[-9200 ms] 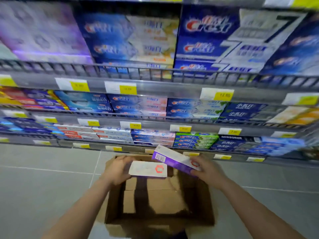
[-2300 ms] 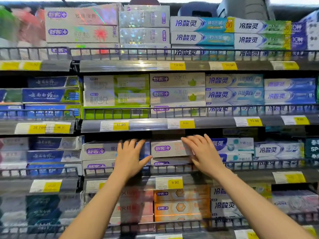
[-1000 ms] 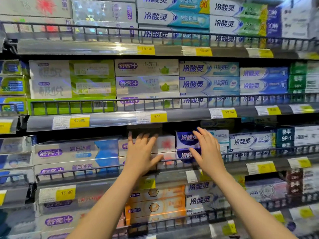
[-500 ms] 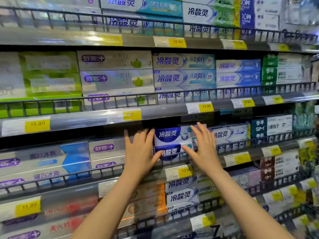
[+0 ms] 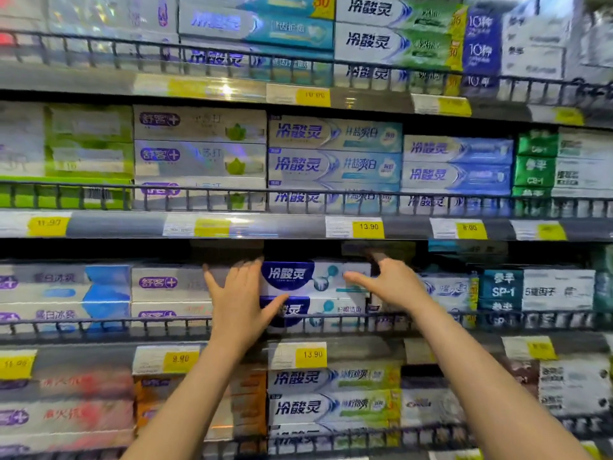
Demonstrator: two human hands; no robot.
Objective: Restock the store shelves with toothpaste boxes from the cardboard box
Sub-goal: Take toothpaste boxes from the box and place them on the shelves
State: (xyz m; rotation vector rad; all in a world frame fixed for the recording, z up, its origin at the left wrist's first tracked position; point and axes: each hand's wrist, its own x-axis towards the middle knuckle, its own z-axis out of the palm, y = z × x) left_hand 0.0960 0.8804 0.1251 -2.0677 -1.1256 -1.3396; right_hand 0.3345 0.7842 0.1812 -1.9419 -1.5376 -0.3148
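Blue-white toothpaste boxes (image 5: 315,277) sit stacked two high on the middle shelf (image 5: 331,330), behind its wire rail. My left hand (image 5: 237,300) lies flat, fingers spread, on their left end; my right hand (image 5: 391,283) is open at the right end. Likely light, stiff, crushable cardboard; best held by the short ends.

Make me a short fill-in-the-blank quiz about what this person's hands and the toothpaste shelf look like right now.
1. Both hands reach to a stack of white boxes whose left ends are dark ____.
2. The left hand lies against the stack's ____ end.
3. The yellow price tag just under that stack reads ____.
4. The wire rail runs along the shelf's ____ edge.

Missing words: blue; left; 13.90; front
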